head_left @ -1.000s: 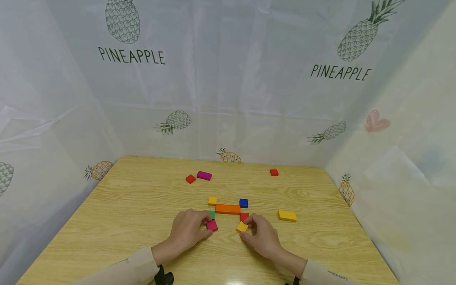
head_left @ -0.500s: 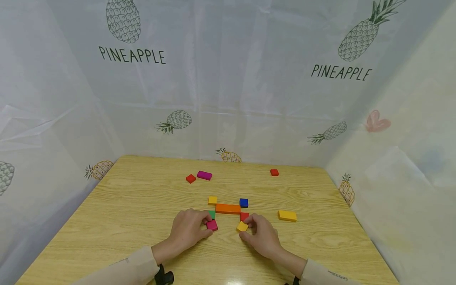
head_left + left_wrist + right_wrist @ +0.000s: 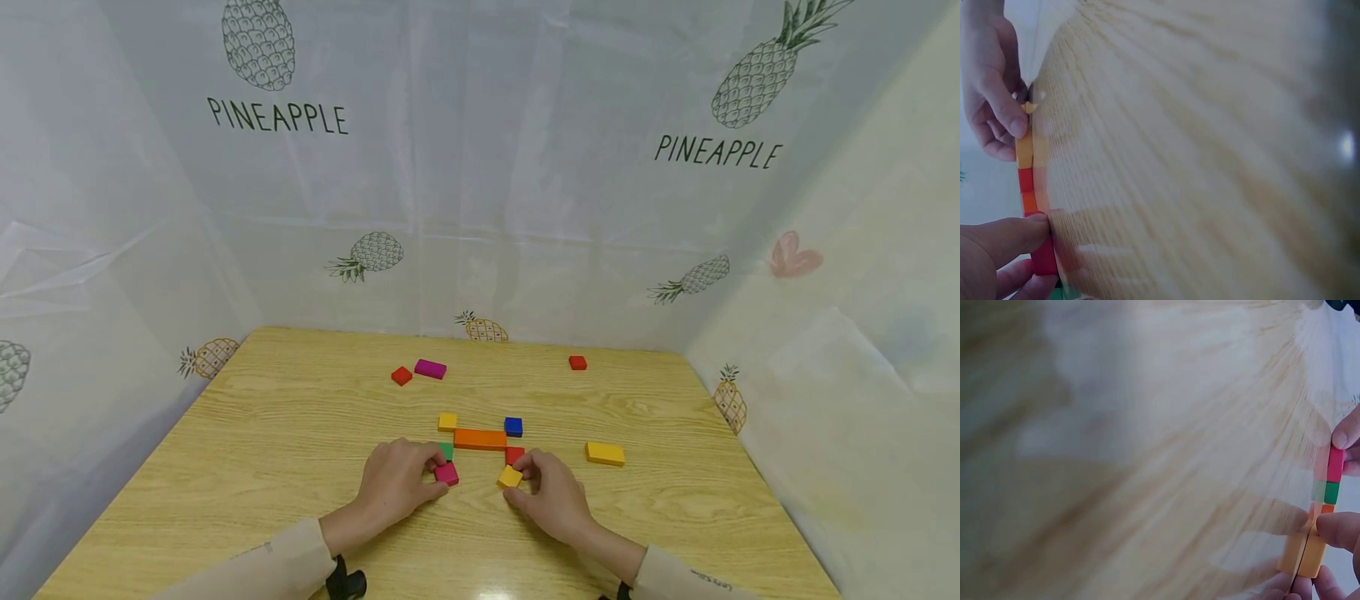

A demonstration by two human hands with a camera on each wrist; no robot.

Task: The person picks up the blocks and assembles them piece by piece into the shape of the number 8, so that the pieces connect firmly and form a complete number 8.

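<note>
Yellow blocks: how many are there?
3: one yellow block pinched by the right hand, a second yellow block by the far-left corner of the orange block, a longer yellow block farther right. More may be hidden.

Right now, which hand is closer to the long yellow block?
Right. The right hand is just left of the long yellow block, pinching a small yellow block. The left hand is farther left, pinching a pink block.

On tbl (image 3: 315, 417), ctr block (image 3: 480, 440) has far-L block (image 3: 447, 422), far-R block (image 3: 513, 427), near-L block (image 3: 447, 451) & near-R block (image 3: 514, 455) at its corners. Front-L block (image 3: 447, 474), in L hand (image 3: 397, 477), & front-R block (image 3: 510, 477), in R hand (image 3: 555, 493), sit before near pair. Well behind lie rear-L block (image 3: 431, 369), outer block (image 3: 402, 376) just L of it & rear-R block (image 3: 577, 363); side block (image 3: 604, 454) is R of R hand.
</note>
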